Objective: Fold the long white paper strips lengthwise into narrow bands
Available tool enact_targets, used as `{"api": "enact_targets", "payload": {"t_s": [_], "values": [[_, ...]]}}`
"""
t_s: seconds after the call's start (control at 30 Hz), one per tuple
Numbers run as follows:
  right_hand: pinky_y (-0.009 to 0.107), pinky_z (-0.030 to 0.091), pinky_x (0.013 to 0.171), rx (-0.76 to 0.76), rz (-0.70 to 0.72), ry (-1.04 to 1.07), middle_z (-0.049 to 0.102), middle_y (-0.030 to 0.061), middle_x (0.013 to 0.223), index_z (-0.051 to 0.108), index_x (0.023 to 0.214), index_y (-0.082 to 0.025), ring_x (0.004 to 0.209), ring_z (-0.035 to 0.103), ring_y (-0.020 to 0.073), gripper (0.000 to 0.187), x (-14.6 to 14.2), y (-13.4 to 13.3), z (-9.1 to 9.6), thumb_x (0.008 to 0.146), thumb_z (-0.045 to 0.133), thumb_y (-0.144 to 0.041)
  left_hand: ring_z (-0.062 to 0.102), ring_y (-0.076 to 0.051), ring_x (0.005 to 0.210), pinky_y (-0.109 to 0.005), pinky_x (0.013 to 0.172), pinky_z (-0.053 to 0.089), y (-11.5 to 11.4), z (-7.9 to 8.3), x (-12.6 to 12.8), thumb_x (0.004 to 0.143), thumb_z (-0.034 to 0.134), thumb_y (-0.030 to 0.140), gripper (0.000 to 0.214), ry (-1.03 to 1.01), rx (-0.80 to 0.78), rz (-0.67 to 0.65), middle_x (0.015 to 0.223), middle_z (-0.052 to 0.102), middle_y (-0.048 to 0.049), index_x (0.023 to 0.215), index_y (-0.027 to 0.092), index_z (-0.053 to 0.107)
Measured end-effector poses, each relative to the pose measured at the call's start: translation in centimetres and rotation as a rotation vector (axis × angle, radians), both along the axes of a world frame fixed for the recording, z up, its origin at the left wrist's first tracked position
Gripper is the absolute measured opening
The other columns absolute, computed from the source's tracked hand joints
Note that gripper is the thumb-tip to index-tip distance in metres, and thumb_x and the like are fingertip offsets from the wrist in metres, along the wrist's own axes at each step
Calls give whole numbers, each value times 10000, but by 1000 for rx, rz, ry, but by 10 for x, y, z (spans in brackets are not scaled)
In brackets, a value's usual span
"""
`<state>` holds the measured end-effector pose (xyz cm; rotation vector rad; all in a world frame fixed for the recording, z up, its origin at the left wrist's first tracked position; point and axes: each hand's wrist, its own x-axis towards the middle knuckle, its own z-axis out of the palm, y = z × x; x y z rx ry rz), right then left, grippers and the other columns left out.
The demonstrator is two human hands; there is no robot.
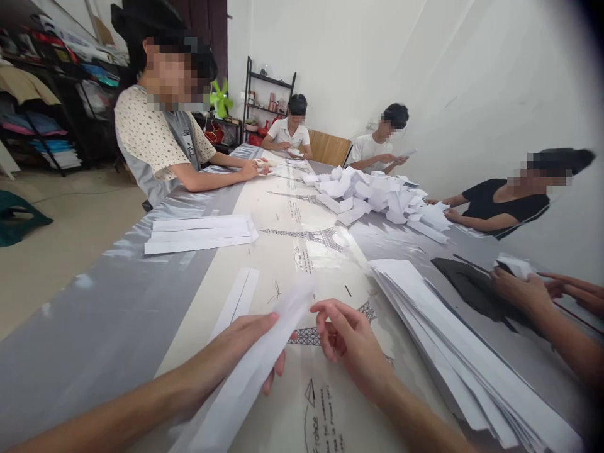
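My left hand point(240, 352) is closed round a long white paper strip point(255, 371) that runs from the lower edge up toward the table's middle. My right hand point(352, 343) hovers just right of the strip's upper end, fingers curled loosely, touching or nearly touching the paper; I see nothing held in it. Both hands are above the printed table cover point(302, 251) with Eiffel Tower drawings. A thick stack of white strips point(453, 346) lies right of my right hand.
More strips lie flat at left point(201, 233) and near my left hand point(236, 299). A heap of folded white papers point(372, 195) sits mid-table. Several people sit around the table; a neighbour's hands point(528, 292) hold folded paper at right. Shelves stand at back left.
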<state>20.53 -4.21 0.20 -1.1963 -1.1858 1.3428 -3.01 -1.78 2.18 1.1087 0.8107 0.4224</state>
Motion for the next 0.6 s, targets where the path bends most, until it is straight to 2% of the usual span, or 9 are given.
{"api": "enact_targets", "payload": {"t_s": [0.1,0.2,0.33,0.43,0.6], "values": [[270,465,496,59,106,18,632,48,898,672,1156,-216,587,572,143,490,-11,-8,5,890,666,-627,694,-221,827,-299,708,542,-2,-8,2,865,693,623,514,78,37,96,1035,734,-61,1162,203,674],[290,514,559,62,186,16,668,73,981,665,1206,-226,653,608,163,495,-23,-15,7,899,664,-615,699,-284,1005,-352,803,570,-3,-14,5,837,757,548,543,131,133,107,1140,730,-77,1248,211,647],[322,535,685,-38,121,88,722,79,1012,734,1097,-224,842,661,227,314,-26,-16,3,907,719,-473,701,-293,970,-339,752,565,-3,-14,8,819,763,557,472,212,197,136,1079,737,-81,1091,175,710],[378,536,811,-148,112,275,745,84,1019,758,1088,-210,913,680,254,247,-22,-13,0,903,743,-374,700,-285,967,-315,718,558,-3,-12,7,812,759,595,494,205,103,177,1078,735,-82,1065,174,718],[380,527,850,-219,143,460,748,100,1099,740,1186,-195,986,688,259,281,-17,-12,2,919,725,-277,703,-260,920,-292,688,544,-4,-13,5,788,801,559,489,90,-35,202,1054,748,-87,1076,170,736]]}}
